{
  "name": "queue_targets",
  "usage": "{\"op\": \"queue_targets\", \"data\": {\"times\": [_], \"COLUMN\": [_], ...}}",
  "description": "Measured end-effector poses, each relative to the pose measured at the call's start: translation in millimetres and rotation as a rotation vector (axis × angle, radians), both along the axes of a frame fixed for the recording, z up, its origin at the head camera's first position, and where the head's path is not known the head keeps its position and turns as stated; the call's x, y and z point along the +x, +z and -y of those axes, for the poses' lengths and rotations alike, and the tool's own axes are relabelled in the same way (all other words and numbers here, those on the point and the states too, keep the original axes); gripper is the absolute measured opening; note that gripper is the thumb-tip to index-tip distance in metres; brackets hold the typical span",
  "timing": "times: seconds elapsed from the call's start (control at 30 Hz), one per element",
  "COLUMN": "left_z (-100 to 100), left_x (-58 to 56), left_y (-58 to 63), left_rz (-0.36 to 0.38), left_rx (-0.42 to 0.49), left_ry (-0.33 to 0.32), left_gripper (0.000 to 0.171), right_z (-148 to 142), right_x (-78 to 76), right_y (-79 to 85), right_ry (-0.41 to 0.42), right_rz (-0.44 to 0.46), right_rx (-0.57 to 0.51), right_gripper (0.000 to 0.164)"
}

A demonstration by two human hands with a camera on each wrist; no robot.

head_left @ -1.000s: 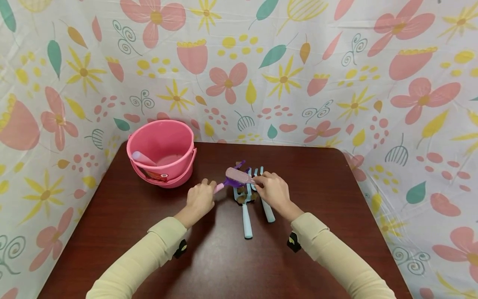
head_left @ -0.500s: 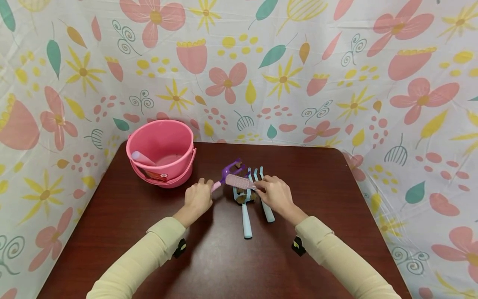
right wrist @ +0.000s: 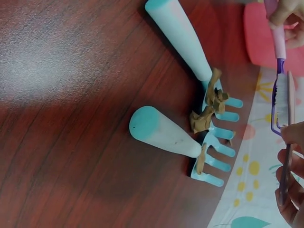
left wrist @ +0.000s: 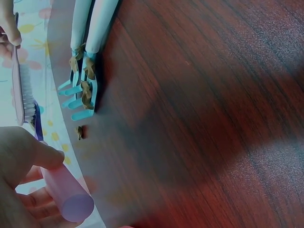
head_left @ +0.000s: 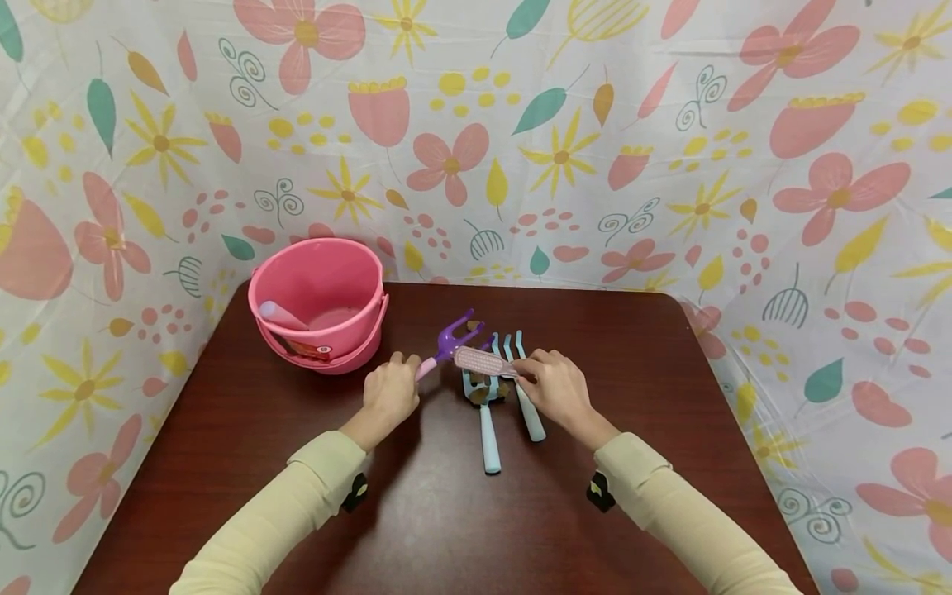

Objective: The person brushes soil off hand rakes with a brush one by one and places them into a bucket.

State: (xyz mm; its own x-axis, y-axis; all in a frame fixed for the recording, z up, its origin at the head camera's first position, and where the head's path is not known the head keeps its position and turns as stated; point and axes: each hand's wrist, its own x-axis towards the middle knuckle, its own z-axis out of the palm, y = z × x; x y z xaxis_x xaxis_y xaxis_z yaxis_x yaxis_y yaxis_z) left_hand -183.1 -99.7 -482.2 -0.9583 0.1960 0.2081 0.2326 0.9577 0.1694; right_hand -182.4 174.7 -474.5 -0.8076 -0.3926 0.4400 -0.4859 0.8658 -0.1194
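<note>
My left hand (head_left: 392, 388) grips the pink handle of a small purple garden fork (head_left: 448, 343), whose prongs point away to the right. In my right hand (head_left: 556, 387) is a pink brush (head_left: 479, 361), pinched by its thin handle. The brush's white bristles (right wrist: 282, 102) lie against the fork's head in the right wrist view. Below them, two light blue hand rakes (head_left: 491, 442) lie on the table with handles toward me. Crumpled brown scraps (right wrist: 202, 118) sit on the rakes' heads. One more scrap (left wrist: 80, 133) lies on the table beyond the prongs.
A pink bucket (head_left: 357, 354) stands at the table's back left, with a pale lilac handle (head_left: 279, 315) leaning inside it. Behind the dark wooden table (head_left: 476, 529) hangs a flower-patterned curtain (head_left: 521, 165).
The purple fork has swung up and left, so its prongs show past the brush. My left hand has shifted slightly left, and my right hand slightly right with the brush.
</note>
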Motion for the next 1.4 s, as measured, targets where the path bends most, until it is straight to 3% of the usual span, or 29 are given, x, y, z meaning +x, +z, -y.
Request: {"op": "queue_targets", "data": {"times": [0.4,0.7,1.4], "left_z": [6.6,14.4,31.7], "left_x": [1.3,1.2,-0.2], "left_y": [2.4,3.3,7.7], "left_rz": [0.029,0.007,0.047], "left_rx": [0.011,0.012,0.079], "left_ry": [0.036,0.058,0.118], "left_gripper": [0.022,0.022,0.025], "right_z": [-11.9,-15.6,-18.7], "right_x": [-5.8,-12.8,-25.3], "right_y": [-5.3,-6.7,-11.2], "right_ry": [-0.043,-0.06,-0.15], "right_rz": [-0.041,-0.066,-0.028], "right_rx": [-0.041,-0.077,-0.073], "right_gripper": [0.021,0.021,0.021]}}
